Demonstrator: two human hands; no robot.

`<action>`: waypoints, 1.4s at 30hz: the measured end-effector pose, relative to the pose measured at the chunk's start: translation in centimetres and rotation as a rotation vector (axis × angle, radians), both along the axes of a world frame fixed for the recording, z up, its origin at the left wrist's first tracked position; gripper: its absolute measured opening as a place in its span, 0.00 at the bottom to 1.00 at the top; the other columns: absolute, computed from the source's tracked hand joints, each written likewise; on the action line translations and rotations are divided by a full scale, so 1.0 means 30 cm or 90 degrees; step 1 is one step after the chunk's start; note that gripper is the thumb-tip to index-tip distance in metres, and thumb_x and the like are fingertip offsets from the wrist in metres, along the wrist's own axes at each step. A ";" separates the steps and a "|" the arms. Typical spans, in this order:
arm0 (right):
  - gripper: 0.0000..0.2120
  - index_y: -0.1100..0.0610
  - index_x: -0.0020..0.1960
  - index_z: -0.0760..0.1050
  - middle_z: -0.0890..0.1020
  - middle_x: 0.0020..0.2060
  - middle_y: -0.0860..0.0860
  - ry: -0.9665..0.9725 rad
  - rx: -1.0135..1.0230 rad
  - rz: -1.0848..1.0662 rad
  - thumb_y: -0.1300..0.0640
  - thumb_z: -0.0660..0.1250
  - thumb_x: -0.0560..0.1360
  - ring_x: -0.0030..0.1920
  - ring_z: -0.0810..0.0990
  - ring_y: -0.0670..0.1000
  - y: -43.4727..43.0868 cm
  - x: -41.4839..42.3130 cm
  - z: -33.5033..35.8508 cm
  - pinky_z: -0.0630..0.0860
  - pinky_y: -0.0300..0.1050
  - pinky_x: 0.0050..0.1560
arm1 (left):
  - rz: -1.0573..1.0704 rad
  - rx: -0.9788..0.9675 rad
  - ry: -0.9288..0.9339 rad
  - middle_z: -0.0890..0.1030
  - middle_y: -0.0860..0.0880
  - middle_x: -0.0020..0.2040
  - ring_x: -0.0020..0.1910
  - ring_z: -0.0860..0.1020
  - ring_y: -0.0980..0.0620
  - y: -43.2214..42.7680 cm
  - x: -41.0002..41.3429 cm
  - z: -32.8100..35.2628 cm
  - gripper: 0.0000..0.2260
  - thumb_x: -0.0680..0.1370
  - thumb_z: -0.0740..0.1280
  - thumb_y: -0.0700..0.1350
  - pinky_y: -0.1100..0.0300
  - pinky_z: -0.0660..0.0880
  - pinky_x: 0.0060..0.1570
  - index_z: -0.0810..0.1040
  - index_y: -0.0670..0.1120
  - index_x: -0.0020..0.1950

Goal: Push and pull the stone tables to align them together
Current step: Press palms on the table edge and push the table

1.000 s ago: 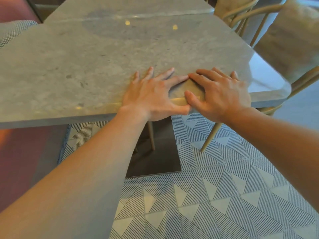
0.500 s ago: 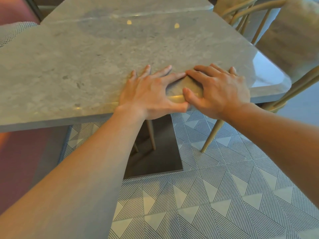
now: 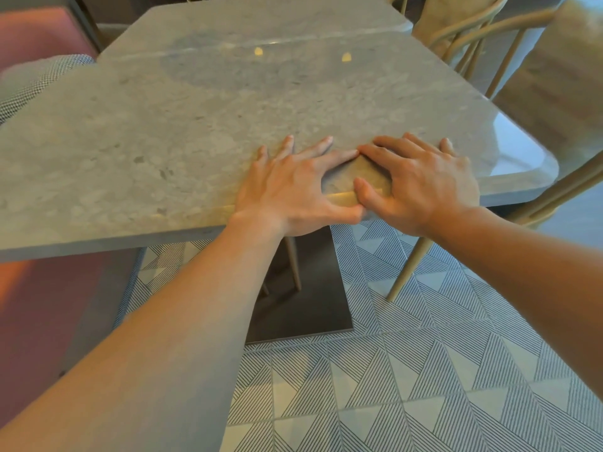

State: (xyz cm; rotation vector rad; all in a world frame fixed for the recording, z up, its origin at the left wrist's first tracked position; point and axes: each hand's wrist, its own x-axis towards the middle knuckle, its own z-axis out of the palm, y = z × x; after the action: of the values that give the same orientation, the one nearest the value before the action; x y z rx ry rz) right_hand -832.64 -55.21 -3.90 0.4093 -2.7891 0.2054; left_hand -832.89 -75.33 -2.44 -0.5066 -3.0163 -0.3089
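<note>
Two grey stone tables stand end to end. The near table [image 3: 195, 132] fills the middle of the view, and the far table [image 3: 261, 24] butts against its far edge, with the seam between them running at a slight angle. My left hand [image 3: 290, 187] lies flat on the near table's front edge, fingers spread, thumb down at the rim. Right beside it my right hand [image 3: 421, 184] also presses flat on the top, its thumb on the edge. The two index fingertips touch.
Wooden chairs [image 3: 489, 44] stand along the right side, one chair leg [image 3: 408, 272] close to the table's dark square base [image 3: 313, 288]. A pink bench [image 3: 39, 305] and a checked cushion [image 3: 29, 83] sit at the left. Patterned floor tiles lie below.
The tables sit lower in view, showing more of the far table. Both hands stay flat on the near table's front edge in the same pose.
</note>
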 end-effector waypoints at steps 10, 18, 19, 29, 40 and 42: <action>0.38 0.44 0.77 0.72 0.76 0.75 0.48 -0.021 0.019 -0.011 0.27 0.45 0.76 0.76 0.73 0.59 -0.002 0.005 0.009 0.67 0.71 0.72 | -0.014 -0.003 -0.018 0.57 0.59 0.87 0.87 0.53 0.38 -0.003 -0.003 0.004 0.44 0.66 0.60 0.81 0.31 0.49 0.80 0.56 0.72 0.81; 0.37 0.44 0.77 0.72 0.77 0.74 0.48 -0.043 0.025 -0.019 0.27 0.48 0.77 0.76 0.73 0.60 -0.013 0.024 0.029 0.69 0.71 0.70 | -0.042 0.035 -0.035 0.60 0.58 0.86 0.87 0.55 0.45 -0.085 0.023 0.022 0.44 0.68 0.61 0.82 0.36 0.49 0.83 0.62 0.68 0.82; 0.37 0.44 0.76 0.73 0.77 0.74 0.49 -0.042 0.022 -0.018 0.27 0.48 0.77 0.75 0.74 0.60 -0.015 0.022 0.029 0.69 0.70 0.70 | -0.031 0.026 -0.030 0.61 0.59 0.85 0.86 0.57 0.48 -0.144 0.029 0.023 0.46 0.67 0.60 0.83 0.39 0.51 0.83 0.62 0.67 0.82; 0.44 0.44 0.77 0.70 0.77 0.74 0.52 -0.077 0.059 -0.053 0.21 0.39 0.75 0.74 0.74 0.63 -0.014 0.026 0.012 0.71 0.70 0.68 | 0.169 -0.015 0.011 0.60 0.61 0.85 0.85 0.60 0.48 -0.759 0.192 0.005 0.49 0.62 0.49 0.88 0.44 0.54 0.82 0.59 0.71 0.81; 0.40 0.38 0.82 0.59 0.64 0.83 0.49 -0.112 0.080 0.189 0.24 0.38 0.75 0.82 0.63 0.64 -0.760 0.038 0.059 0.60 0.72 0.77 | 0.212 0.011 0.080 0.60 0.62 0.85 0.85 0.60 0.48 -0.797 0.207 -0.047 0.49 0.61 0.37 0.89 0.41 0.53 0.82 0.56 0.75 0.80; 0.39 0.38 0.82 0.61 0.67 0.82 0.49 -0.091 0.077 0.192 0.25 0.38 0.77 0.80 0.64 0.65 -0.761 0.029 0.048 0.61 0.72 0.76 | 0.212 0.023 0.098 0.62 0.62 0.84 0.85 0.61 0.48 -0.794 0.200 -0.052 0.49 0.60 0.38 0.89 0.40 0.54 0.82 0.58 0.75 0.79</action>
State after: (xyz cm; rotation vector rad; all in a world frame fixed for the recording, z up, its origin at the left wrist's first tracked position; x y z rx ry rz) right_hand -831.75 -78.02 -2.45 0.8774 -2.8753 0.1387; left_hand -826.90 -99.15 -4.00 -0.0186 -2.8705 -0.2849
